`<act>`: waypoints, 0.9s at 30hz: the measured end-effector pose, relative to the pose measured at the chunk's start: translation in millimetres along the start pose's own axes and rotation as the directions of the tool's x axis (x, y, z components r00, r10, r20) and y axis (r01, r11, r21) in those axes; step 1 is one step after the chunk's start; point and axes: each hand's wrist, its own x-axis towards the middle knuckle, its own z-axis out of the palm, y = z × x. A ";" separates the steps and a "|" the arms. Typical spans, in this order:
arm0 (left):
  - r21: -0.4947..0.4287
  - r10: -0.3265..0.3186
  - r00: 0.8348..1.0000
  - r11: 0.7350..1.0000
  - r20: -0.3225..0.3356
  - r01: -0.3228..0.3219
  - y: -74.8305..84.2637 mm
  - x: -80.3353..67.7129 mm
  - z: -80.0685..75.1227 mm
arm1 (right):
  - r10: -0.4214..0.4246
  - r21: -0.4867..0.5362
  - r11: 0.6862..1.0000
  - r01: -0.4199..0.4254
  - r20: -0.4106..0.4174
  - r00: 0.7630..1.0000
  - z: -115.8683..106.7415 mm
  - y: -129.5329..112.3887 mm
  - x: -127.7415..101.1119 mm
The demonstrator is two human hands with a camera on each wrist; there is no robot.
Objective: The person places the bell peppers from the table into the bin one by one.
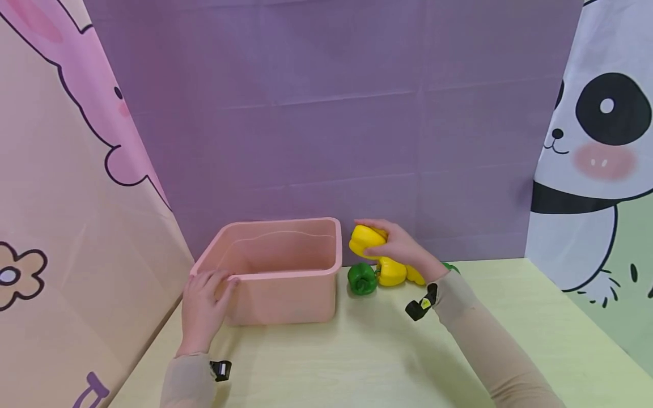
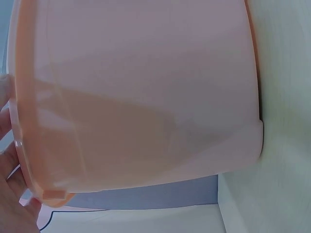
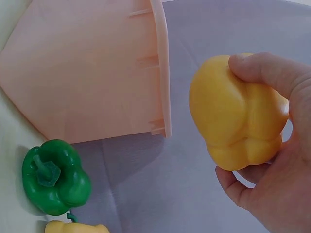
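Holding a yellow bell pepper (image 3: pixel 236 114) clear of the counter (image 1: pixel 357 362), the right hand (image 1: pixel 403 249) has its grip curled around the fruit: the thumb lies over the top and the fingers (image 3: pixel 243 187) cup it from beneath, so the hand is only as wide as the pepper itself. The pepper hangs in the air just beside the right rim of a pink plastic tub (image 1: pixel 285 272), not over it (the head view shows it level with the tub's top edge). Below the hand, a green bell pepper (image 1: pixel 362 278) stands on the counter with its stem up, touching a second yellow pepper (image 1: pixel 391 272); a third yellow one (image 1: pixel 415 276) and a sliver of another green pepper (image 1: pixel 451 267) peek out behind the wrist. The left hand (image 1: pixel 204 309) rests against the tub's near left corner, fingers spread fairly straight over the rim and wall, pressing rather than clasping. A purple backdrop (image 1: pixel 331 113) stands behind everything.
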 end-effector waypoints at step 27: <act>0.015 -0.034 0.999 0.999 0.038 0.033 1.8 0.5 -1.1 | -0.041 0.002 0.999 0.041 0.016 0.999 3.4 -15.4 31.5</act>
